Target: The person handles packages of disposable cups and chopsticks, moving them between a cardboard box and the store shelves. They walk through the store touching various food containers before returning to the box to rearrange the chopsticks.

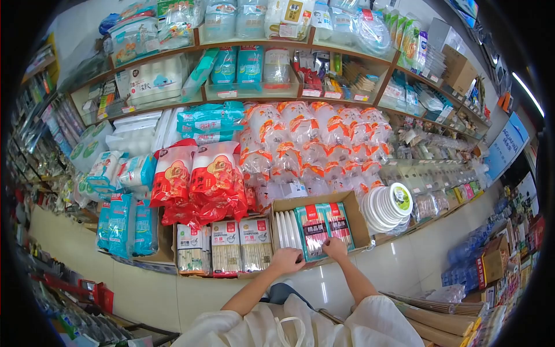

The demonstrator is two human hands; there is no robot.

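Note:
A cardboard box (361, 222) stands in front of me with two teal-edged packs of chopsticks in it. The left pack of chopsticks (314, 230) has a dark label and a red top; another pack of chopsticks (339, 222) lies close on its right. My left hand (288, 261) is closed at the near left corner of the left pack, fingertips curled against its edge. My right hand (335, 248) pinches the near edge where the two packs meet. White stacked items (287, 230) fill the box's left side.
Left of the box are several bamboo chopstick packs (225, 246), with red bags (214, 173) above. White round tubs (387, 208) stand to the right. Behind, bagged bowls (318, 139) pile up below loaded shelves (254, 92). Flattened cardboard (433, 318) lies at my right.

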